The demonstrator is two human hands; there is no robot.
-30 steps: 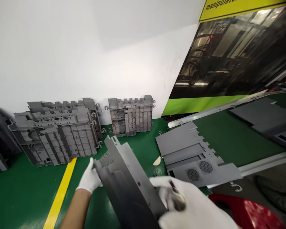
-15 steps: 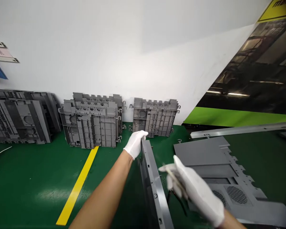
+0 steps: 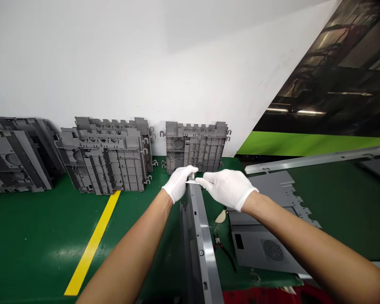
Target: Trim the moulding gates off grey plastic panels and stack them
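My left hand (image 3: 178,183), in a white glove, grips the far end of a grey panel with a metal edge strip (image 3: 202,236), which stands on its edge. My right hand (image 3: 227,187), also gloved, is pinched at that same end, on a thin pale blade-like tool (image 3: 192,182) lying across the top of the strip. The tool's handle is hidden in my fingers. On the green surface right of the strip are pliers (image 3: 218,241) and a cream-coloured piece (image 3: 221,216).
Grey ribbed panels (image 3: 126,169) lean against the white wall, with another panel (image 3: 209,147) behind my hands and more (image 3: 6,160) at the left. A flat grey panel (image 3: 259,249) and a metal rail (image 3: 304,163) lie right. Yellow tape (image 3: 91,249) marks the green surface.
My right hand has moved up and left, from beside the strip to its far end by my left hand. The pliers and cream piece are now uncovered. The view has shifted slightly right.
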